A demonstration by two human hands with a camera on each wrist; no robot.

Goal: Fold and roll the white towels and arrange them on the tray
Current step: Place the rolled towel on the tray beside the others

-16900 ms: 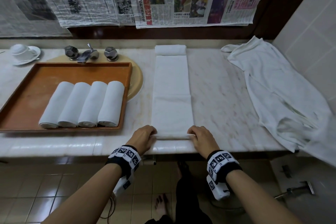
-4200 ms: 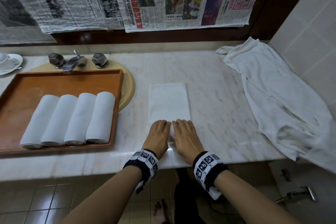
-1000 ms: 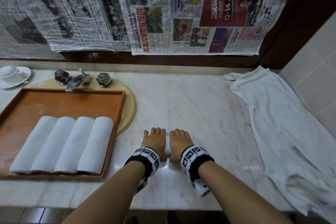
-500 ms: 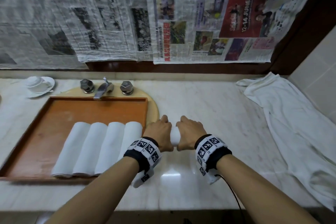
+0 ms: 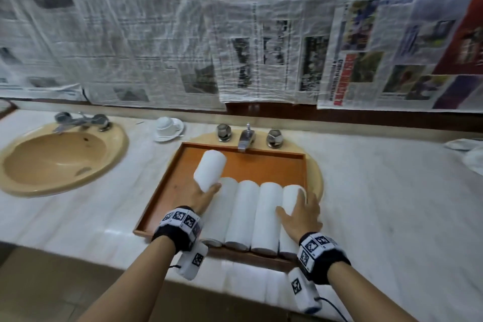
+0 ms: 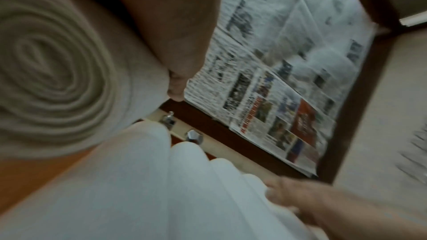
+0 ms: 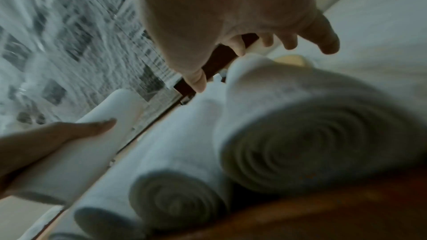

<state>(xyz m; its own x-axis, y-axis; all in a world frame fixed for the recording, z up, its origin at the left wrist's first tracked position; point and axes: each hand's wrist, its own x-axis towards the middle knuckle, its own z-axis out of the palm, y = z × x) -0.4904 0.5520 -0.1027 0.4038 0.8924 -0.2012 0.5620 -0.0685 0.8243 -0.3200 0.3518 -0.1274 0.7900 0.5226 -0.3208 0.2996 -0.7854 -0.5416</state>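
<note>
An orange wooden tray (image 5: 243, 165) holds several rolled white towels (image 5: 266, 214) side by side along its right part. My left hand (image 5: 202, 196) grips one more rolled towel (image 5: 210, 168) by its near end and holds it tilted above the tray's left side; its spiral end (image 6: 53, 83) fills the left wrist view. My right hand (image 5: 300, 210) lies flat on the rightmost roll (image 5: 290, 198), fingers spread. The right wrist view shows those fingers (image 7: 325, 43) loose above the rolls (image 7: 312, 143).
The tray sits over a beige basin with a faucet (image 5: 247, 136) behind it. A second beige sink (image 5: 60, 157) is at the left, with a cup and saucer (image 5: 168, 127) between them. Loose white towels (image 5: 470, 157) lie at the far right. Newspapers cover the wall.
Both hands gripped the finished roll on the counter half a second ago. Now the left hand alone has carried it over the tray, and the right hand has let go and rests on the rightmost roll.
</note>
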